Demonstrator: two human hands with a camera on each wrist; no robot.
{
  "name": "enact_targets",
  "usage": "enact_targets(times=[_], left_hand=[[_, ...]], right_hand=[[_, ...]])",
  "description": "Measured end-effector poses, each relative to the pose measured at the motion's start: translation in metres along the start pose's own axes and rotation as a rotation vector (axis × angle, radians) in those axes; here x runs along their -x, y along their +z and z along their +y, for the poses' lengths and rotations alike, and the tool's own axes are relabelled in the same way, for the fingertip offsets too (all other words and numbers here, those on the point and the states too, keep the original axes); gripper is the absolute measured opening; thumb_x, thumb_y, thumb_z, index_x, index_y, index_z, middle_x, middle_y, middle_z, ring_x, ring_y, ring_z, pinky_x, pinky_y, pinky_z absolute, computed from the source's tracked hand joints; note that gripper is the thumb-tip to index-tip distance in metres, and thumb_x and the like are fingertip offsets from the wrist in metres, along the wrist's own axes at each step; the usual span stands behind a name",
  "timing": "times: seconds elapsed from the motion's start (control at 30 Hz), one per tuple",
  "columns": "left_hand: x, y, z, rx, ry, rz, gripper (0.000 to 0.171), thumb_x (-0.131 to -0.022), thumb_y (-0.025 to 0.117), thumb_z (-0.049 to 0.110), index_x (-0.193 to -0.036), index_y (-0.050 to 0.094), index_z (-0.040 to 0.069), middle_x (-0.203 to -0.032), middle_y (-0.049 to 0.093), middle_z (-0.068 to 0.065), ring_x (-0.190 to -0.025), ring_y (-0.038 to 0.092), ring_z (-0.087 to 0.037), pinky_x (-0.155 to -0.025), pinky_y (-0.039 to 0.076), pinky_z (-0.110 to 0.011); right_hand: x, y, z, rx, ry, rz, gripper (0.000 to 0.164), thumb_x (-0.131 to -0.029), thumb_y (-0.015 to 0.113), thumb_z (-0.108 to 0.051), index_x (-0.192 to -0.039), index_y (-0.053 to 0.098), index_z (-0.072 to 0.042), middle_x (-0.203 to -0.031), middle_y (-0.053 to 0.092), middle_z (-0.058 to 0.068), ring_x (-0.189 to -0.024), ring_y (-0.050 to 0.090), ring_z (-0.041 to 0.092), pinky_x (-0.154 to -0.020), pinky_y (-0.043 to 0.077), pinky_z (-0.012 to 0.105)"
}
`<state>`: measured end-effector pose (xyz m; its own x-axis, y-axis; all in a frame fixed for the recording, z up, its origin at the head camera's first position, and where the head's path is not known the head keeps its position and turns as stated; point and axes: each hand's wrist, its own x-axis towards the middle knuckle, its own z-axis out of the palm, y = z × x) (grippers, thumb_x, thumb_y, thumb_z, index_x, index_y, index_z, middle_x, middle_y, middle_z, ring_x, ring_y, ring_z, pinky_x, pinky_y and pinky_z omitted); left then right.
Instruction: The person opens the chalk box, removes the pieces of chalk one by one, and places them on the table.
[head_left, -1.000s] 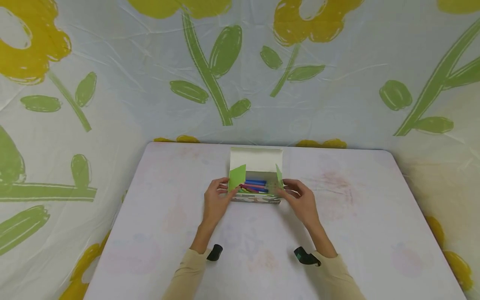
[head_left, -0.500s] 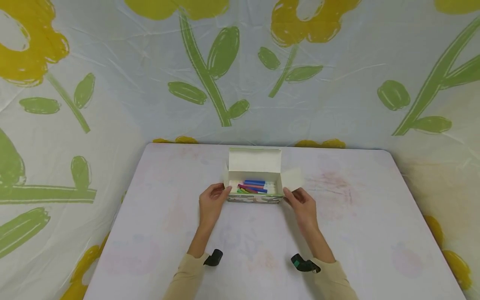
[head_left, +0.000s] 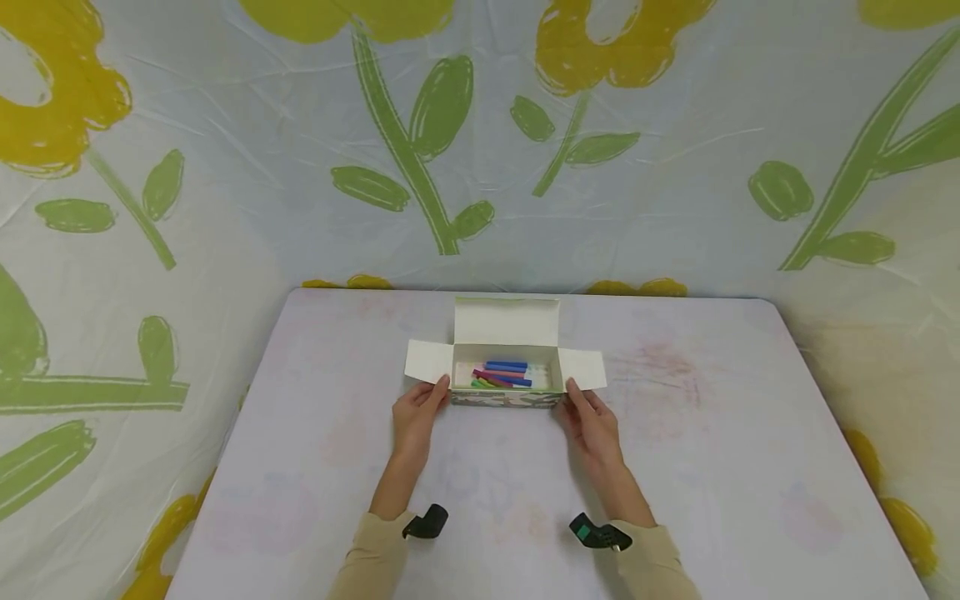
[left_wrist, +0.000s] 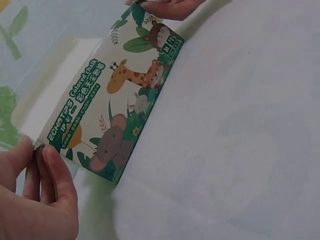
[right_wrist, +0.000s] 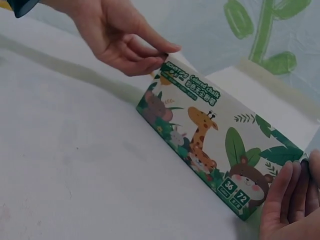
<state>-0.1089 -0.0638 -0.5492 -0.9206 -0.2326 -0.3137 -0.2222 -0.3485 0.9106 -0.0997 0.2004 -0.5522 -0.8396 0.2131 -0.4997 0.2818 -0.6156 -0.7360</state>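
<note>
At the far middle of the surface [head_left: 487,492]: box [head_left: 504,401] printed "Colored chalk", lid [head_left: 506,322] tipped back.
Left flap [head_left: 428,362], right flap [head_left: 582,368]: upright a second ago, now spread outward, so the inside lies exposed.
Inside: sticks [head_left: 506,365], blue, reddish and green, over a pale layer [head_left: 540,372] too small to identify.
Left hand [head_left: 415,417]: pinches the near left corner.
Right hand [head_left: 592,425]: holds the near right corner.

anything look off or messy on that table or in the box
Mildly, yes. Reddish smudges mark the pale table top to the right of the printed cardboard chalk box, standing out against the paler surface around them. Inside, the coloured chalk sticks lie unevenly, some slanting while others run straight. Nothing looks spilled or damaged.
</note>
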Motion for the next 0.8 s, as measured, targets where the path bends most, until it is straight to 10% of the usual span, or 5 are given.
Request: enact_targets(times=[0.8], left_hand=[[-0.003,0.002,0.001,0.438,-0.428,-0.054,0.019,-0.098,0.073,0.016,-0.104,0.063,0.0,-0.082,0.066,-0.001,-0.076,0.064,-0.009,-0.074,0.057,-0.017]], right_hand=[[0.002,0.004,-0.01,-0.229,0.376,-0.075,0.023,-0.102,0.066,-0.024,-0.085,0.068,-0.009,-0.082,0.067,0.002,-0.086,0.068,0.012,-0.094,0.055,0.022]])
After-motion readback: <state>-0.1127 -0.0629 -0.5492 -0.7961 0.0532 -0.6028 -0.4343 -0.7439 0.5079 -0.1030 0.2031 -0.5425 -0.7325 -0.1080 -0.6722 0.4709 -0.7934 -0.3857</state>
